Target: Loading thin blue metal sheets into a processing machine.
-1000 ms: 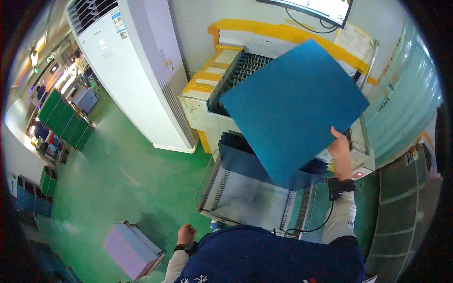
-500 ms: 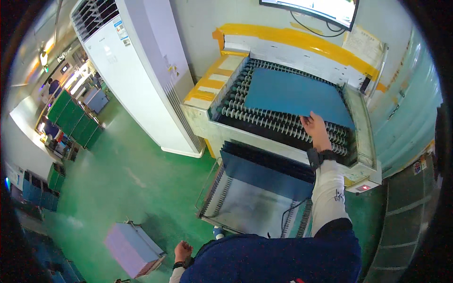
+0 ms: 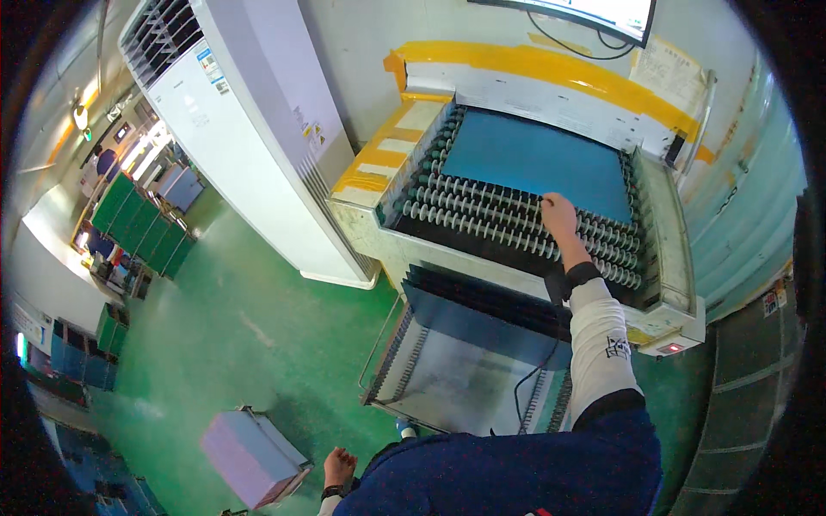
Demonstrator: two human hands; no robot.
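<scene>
A flat blue panel (image 3: 533, 163) lies on the rollers of a conveyor machine, its near edge slanting down toward the right. My right hand (image 3: 559, 217) is at that near edge, fingers curled in and fingertips against the panel. Rows of grey disc rollers (image 3: 482, 215) show in front of the panel and pass under my hand. Low at my left side hangs my left hand (image 3: 340, 467), fingers curled and nothing visible in them. Below the machine, a slotted rack (image 3: 465, 383) holds several dark blue panels (image 3: 490, 331) standing on edge.
A tall white air conditioner (image 3: 249, 155) stands left of the machine. On the green floor is a box-shaped stack of pinkish and blue panels (image 3: 258, 460). A dark cable (image 3: 519, 391) hangs over the rack. Translucent curtain strips (image 3: 731, 198) hang at the right.
The blue panel has moved farther back and left and lies straighter on the rollers, baring more of them in front. My right hand has moved slightly up and left, its fingers curling in.
</scene>
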